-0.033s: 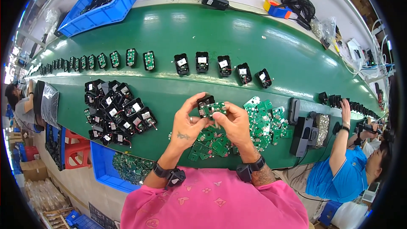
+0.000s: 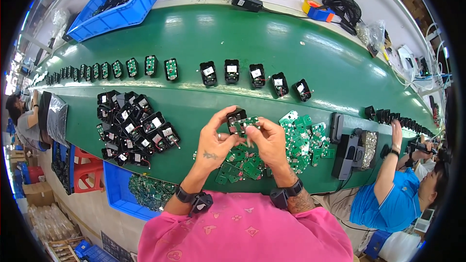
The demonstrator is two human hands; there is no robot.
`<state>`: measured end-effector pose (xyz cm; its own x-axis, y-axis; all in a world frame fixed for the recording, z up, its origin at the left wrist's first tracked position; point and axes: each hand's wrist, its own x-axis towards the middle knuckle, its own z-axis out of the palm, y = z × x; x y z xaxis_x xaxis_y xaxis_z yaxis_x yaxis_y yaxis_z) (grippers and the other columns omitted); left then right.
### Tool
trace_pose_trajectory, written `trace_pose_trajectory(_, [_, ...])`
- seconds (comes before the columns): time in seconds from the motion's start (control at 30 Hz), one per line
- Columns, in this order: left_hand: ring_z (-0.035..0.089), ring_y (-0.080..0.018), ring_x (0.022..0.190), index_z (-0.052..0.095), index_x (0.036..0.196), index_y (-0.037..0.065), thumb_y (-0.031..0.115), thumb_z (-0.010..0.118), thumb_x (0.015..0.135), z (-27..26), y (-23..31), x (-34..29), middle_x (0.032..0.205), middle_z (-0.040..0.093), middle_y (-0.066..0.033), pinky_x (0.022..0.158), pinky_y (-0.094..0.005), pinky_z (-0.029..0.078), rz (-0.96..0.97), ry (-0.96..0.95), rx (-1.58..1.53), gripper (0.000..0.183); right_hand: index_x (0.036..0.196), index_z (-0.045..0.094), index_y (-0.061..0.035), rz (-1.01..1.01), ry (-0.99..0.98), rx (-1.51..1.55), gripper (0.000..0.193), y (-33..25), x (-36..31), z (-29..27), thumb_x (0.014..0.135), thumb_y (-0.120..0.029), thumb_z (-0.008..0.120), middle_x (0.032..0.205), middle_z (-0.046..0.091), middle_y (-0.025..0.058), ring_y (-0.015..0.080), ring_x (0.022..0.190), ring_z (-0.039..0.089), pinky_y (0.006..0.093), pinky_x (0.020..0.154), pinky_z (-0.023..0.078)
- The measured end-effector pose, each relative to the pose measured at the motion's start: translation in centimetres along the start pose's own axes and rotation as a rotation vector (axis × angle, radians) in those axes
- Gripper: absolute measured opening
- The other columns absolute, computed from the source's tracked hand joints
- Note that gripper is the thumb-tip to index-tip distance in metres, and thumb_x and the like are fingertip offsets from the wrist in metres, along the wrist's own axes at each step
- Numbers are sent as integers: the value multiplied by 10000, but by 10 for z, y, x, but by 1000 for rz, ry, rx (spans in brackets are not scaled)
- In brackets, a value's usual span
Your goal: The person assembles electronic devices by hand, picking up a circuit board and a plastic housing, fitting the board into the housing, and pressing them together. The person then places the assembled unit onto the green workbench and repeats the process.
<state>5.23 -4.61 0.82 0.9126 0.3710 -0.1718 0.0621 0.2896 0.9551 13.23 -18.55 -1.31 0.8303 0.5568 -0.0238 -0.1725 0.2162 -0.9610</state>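
Observation:
Closed round a small black plastic housing [image 2: 236, 115], my left hand [image 2: 216, 140] is at the front middle of the bench. My right hand [image 2: 268, 143] pinches a green circuit board [image 2: 251, 120] at the housing's near side, its thumb across the board. The board partly covers the housing, and I cannot tell how far it sits inside. Right beneath and beside my right hand lies a spread of loose green circuit boards [image 2: 298, 140]. To the left of my left hand is a heap of black housings [image 2: 130, 127] with white parts and red wires.
Across the green bench [image 2: 184, 34] runs a row of housings, some with green boards [image 2: 171, 69], others showing white parts [image 2: 231, 71]. A blue crate [image 2: 111, 17] stands far left; another blue bin [image 2: 116, 189] is below. A co-worker [image 2: 388, 199] reaches in at right.
My right thumb has shifted slightly over the circuit board, which now looks more tilted. At right, the co-worker's hand has moved slightly nearer. The housing has stayed in place.

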Motion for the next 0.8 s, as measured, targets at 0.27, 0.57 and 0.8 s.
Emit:
trace_pose_trajectory(0.27, [677,-115,902,642,1251,38,-165,584,751,12,-8,3,1292,615,-99,636,-209,558,269,80,395,542,735,659,-17,211,-101,-185,271,-25,3,-9,944,-184,701,608,542,-58,12,539,427,214,461,319])
trace_pose_trajectory(0.57, [582,-61,609,600,1349,91,-161,490,783,12,-8,1,1154,677,-153,505,-245,449,353,105,508,629,824,671,23,-38,-129,-615,222,-37,-1,-4,931,-172,678,639,592,95,139,521,509,315,484,378])
trace_pose_trajectory(0.8, [663,-86,777,506,1412,36,-120,496,855,9,0,0,1161,668,-149,650,-223,557,178,74,457,578,785,662,36,-143,38,-694,242,-32,-1,3,916,-165,694,581,560,64,105,515,463,305,481,348])
